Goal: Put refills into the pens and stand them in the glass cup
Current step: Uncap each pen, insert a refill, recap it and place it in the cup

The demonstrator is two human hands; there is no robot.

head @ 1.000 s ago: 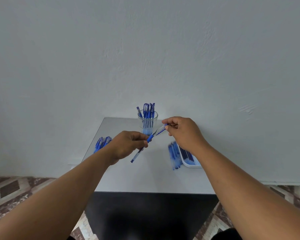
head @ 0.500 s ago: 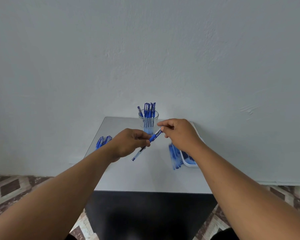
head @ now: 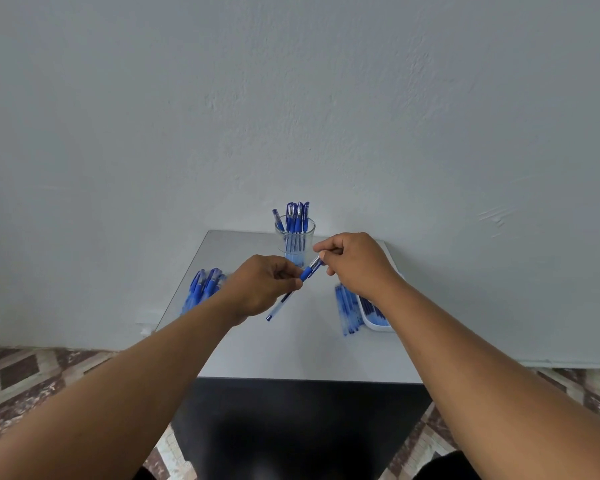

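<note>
The left hand [head: 262, 285] grips a pen [head: 293, 287] above the tabletop [head: 291, 351]; the right hand [head: 352, 261] pinches its tip end, likely seating the refill. Next comes standing it in the glass cup [head: 295, 239].

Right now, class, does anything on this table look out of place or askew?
Only slightly: one pen in the glass cup leans left, away from the upright bunch. Nothing looks spilled or damaged.

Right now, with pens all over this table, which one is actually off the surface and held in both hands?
The pen slanting between the left hand and right hand. The others stand in the glass cup or lie in piles on the table.
</note>
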